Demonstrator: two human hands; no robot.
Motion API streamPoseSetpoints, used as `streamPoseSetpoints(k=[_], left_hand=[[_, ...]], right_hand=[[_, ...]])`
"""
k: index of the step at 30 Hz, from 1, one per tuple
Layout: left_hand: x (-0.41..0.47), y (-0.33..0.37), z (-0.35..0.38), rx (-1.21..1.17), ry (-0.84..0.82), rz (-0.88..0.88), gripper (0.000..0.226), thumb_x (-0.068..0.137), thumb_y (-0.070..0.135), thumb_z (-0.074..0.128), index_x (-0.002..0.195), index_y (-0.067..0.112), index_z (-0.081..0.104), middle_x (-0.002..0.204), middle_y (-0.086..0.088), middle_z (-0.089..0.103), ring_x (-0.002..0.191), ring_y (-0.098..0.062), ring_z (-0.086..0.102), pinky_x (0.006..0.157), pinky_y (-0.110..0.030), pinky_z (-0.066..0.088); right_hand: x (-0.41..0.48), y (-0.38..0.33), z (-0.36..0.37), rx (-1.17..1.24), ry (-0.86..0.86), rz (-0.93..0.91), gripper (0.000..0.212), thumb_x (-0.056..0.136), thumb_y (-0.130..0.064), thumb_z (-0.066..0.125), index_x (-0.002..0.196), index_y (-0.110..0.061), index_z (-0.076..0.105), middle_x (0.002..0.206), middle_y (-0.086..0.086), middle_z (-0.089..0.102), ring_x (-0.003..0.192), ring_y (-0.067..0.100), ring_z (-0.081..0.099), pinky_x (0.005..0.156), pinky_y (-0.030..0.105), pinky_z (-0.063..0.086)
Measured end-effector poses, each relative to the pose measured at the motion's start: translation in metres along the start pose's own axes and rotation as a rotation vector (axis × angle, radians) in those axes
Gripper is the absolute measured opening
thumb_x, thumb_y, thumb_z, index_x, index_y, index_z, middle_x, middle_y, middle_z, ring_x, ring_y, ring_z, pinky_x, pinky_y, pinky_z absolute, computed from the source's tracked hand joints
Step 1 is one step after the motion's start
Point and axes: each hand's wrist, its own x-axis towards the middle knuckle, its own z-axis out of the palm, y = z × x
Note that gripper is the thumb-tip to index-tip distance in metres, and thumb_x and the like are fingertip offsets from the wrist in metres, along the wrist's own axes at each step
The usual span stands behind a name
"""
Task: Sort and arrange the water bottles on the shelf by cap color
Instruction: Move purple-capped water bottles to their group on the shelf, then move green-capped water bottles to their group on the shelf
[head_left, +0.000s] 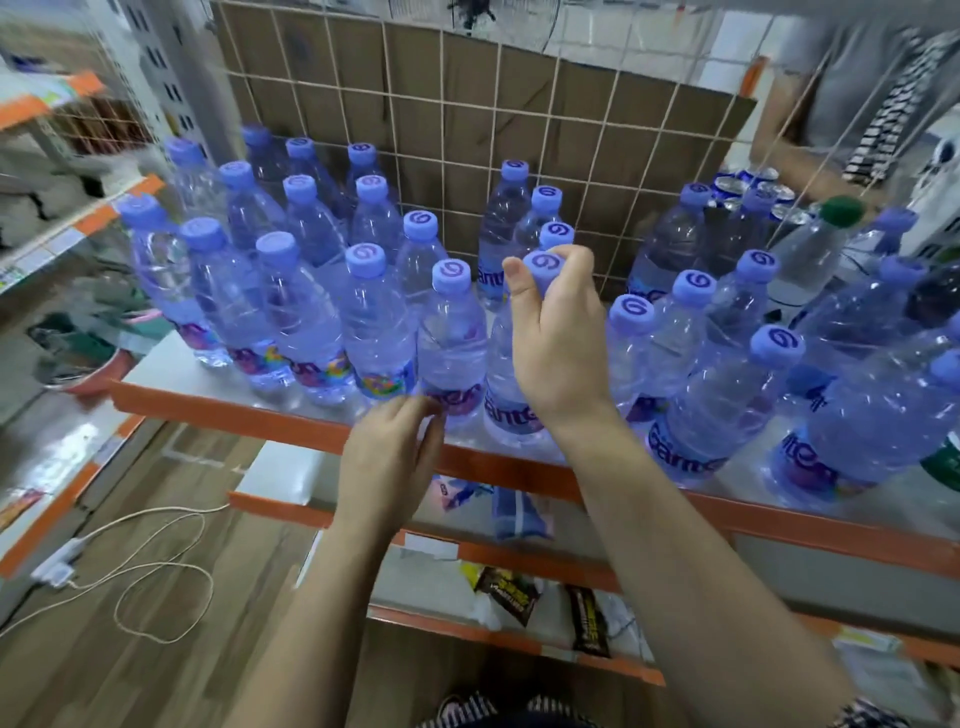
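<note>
Feed from the head camera shows me a white shelf with an orange front lip (249, 413), crowded with upright bottles. On my screen a left group of clear plastic water bottles with lilac caps (296, 301) stands packed in rows running back to the white wire grid panel (441, 135), which has brown cardboard (519, 93) behind it. A right group of lilac-capped bottles (727, 384) stands close together toward the front edge. The right hand (558, 338) reaches in from below with its fingers and thumb curled round the cap and neck of one clear lilac-capped bottle (500, 364), which stands in the front row at the middle of the shelf, between the two groups. Just to its left, and touching it, is a neighbouring lilac-capped bottle (451, 338). The left hand (387, 457) sits low at the shelf lip with its fingers curled against the base of that neighbour; I cannot tell whether it grips the bottle or only touches it. The two hands are apart, the right one higher and further in. One clear bottle with a dark green cap (810, 249) stands at the back right among the lilac ones, near a cluster of blue drink cans (748, 189). Below, I make out lower orange-edged shelves (467, 553) holding dark snack packets (506, 592), and a white cable (156, 561) looped on the wooden floor.
</note>
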Motion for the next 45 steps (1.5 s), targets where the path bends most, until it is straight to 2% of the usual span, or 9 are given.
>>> streamPoseSetpoints(k=[7,16,20,23,27,31,37,42,45], left_hand=[[-0.013,-0.018,0.013,0.074,-0.105,-0.035,0.013,0.089,0.017,0.061,0.096,0.009,0.07,0.089,-0.009,0.071,0.084,-0.036,0.064,0.073,-0.043,0.05],[-0.008,-0.017,0.018,0.08,-0.098,-0.009,0.003,0.091,0.014,0.064,0.09,0.014,0.066,0.085,-0.001,0.071,0.081,-0.028,0.066,0.077,-0.039,0.044],[-0.002,-0.006,0.012,0.047,-0.063,-0.007,0.013,0.091,0.019,0.057,0.086,0.013,0.067,0.08,-0.001,0.071,0.074,-0.029,0.067,0.071,-0.037,0.045],[0.005,0.012,0.003,0.009,-0.028,0.031,0.016,0.092,0.024,0.055,0.088,0.014,0.066,0.078,0.002,0.069,0.069,-0.027,0.064,0.064,-0.037,0.047],[0.023,0.045,-0.011,-0.071,0.022,0.099,0.026,0.096,0.032,0.046,0.093,0.016,0.066,0.083,0.004,0.068,0.072,-0.021,0.064,0.059,-0.037,0.05],[0.047,0.077,-0.025,-0.168,0.099,0.195,0.025,0.096,0.028,0.05,0.101,0.012,0.069,0.092,0.001,0.07,0.079,-0.017,0.068,0.063,-0.036,0.054],[0.088,0.126,-0.029,-0.294,0.173,0.403,0.021,0.097,0.021,0.053,0.102,0.008,0.068,0.095,-0.002,0.07,0.083,-0.024,0.066,0.07,-0.043,0.054],[0.121,0.174,-0.019,-0.364,0.067,0.499,0.017,0.094,0.019,0.055,0.102,0.01,0.067,0.093,0.001,0.067,0.084,-0.018,0.063,0.075,-0.041,0.052],[0.143,0.206,-0.009,-0.421,-0.017,0.521,0.018,0.095,0.019,0.056,0.103,0.009,0.068,0.092,0.001,0.068,0.082,-0.016,0.063,0.077,-0.026,0.051]], right_hand=[[0.006,0.019,0.017,-0.041,0.042,0.106,0.029,0.1,-0.028,0.052,0.107,0.0,0.046,0.098,0.001,0.052,0.092,0.025,0.052,0.079,0.032,0.04],[0.011,0.024,0.015,0.001,-0.027,0.202,0.02,0.099,-0.028,0.053,0.108,-0.013,0.043,0.103,-0.004,0.049,0.094,0.014,0.047,0.076,0.016,0.03],[0.011,0.019,0.006,0.047,-0.04,0.185,0.02,0.098,-0.025,0.054,0.111,-0.012,0.047,0.108,-0.003,0.054,0.1,0.014,0.051,0.082,0.016,0.036],[0.012,0.013,-0.006,0.068,-0.081,0.132,0.025,0.098,-0.021,0.054,0.121,-0.01,0.055,0.119,-0.001,0.06,0.112,0.01,0.054,0.098,0.023,0.042],[0.014,0.003,-0.024,0.103,-0.097,0.093,0.026,0.097,-0.016,0.056,0.122,-0.011,0.061,0.118,-0.001,0.065,0.113,0.007,0.057,0.102,0.03,0.045],[0.016,-0.008,-0.049,0.165,-0.04,0.035,0.022,0.096,-0.012,0.056,0.115,-0.011,0.064,0.112,-0.001,0.067,0.11,0.009,0.061,0.1,0.035,0.048],[0.022,-0.004,-0.109,0.074,0.036,-0.026,0.021,0.094,-0.015,0.054,0.112,-0.009,0.064,0.101,-0.005,0.067,0.095,-0.001,0.062,0.086,0.014,0.047],[0.038,0.015,-0.172,-0.123,0.053,-0.023,0.018,0.096,-0.013,0.056,0.111,-0.01,0.066,0.095,-0.004,0.068,0.088,0.003,0.063,0.08,0.014,0.048],[0.056,0.031,-0.213,-0.209,0.048,-0.029,0.016,0.097,-0.015,0.056,0.108,-0.01,0.067,0.091,-0.008,0.067,0.08,0.0,0.061,0.077,0.014,0.048]])
